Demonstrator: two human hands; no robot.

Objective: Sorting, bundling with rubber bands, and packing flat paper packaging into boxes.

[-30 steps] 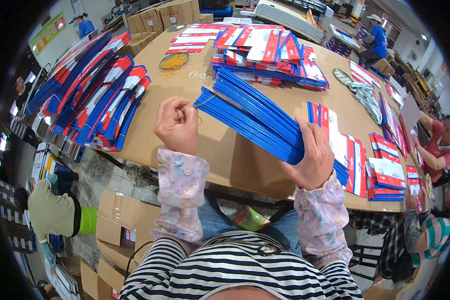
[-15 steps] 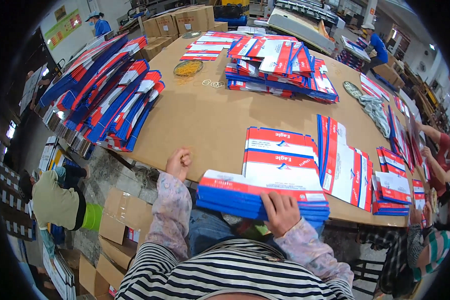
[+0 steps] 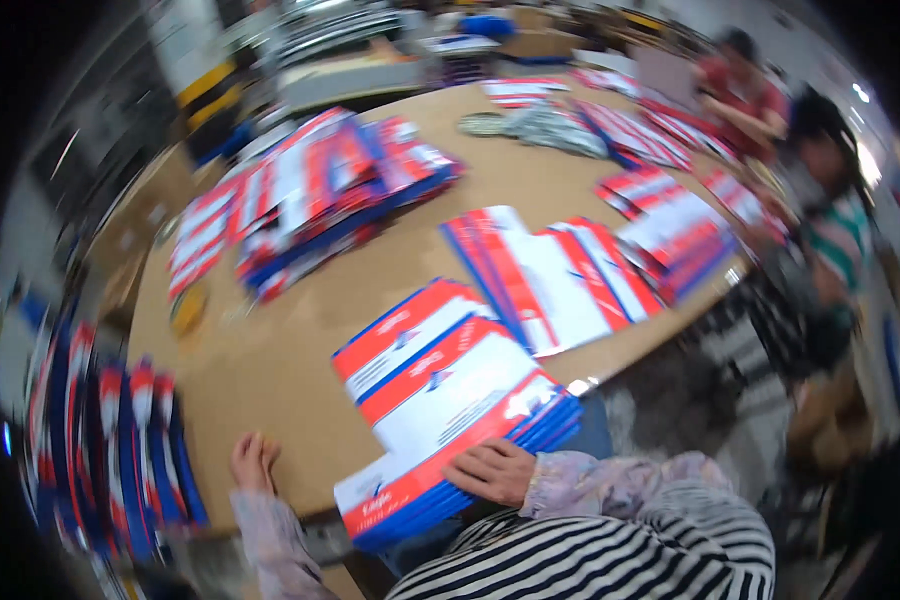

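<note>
My right hand [image 3: 491, 470] grips the near edge of a thick stack of flat folded cartons [image 3: 410, 500], printed red, white and blue. Its fingers lie over the top, and the thumb is hidden. The stack sticks out past the table's near edge, by my body. Beyond it, overlapping, lie more flat cartons [image 3: 425, 375] of the same print. My left hand [image 3: 255, 462] is apart from the stack, over the table's near left edge. Its fingers are curled together and blurred; anything inside them is too small to make out.
The brown table [image 3: 270, 370] carries a tall carton pile [image 3: 320, 190] at far left, fanned cartons [image 3: 560, 280] at right, and yellow rubber bands [image 3: 188, 310]. Bundled cartons [image 3: 120, 450] stand at left. A grey cloth [image 3: 555, 130] lies farther back. Two people [image 3: 740, 95] work at the right.
My view has swung to the right, and the picture is blurred. My right hand stays on the carton stack; my left hand remains curled, now farther from the stack.
</note>
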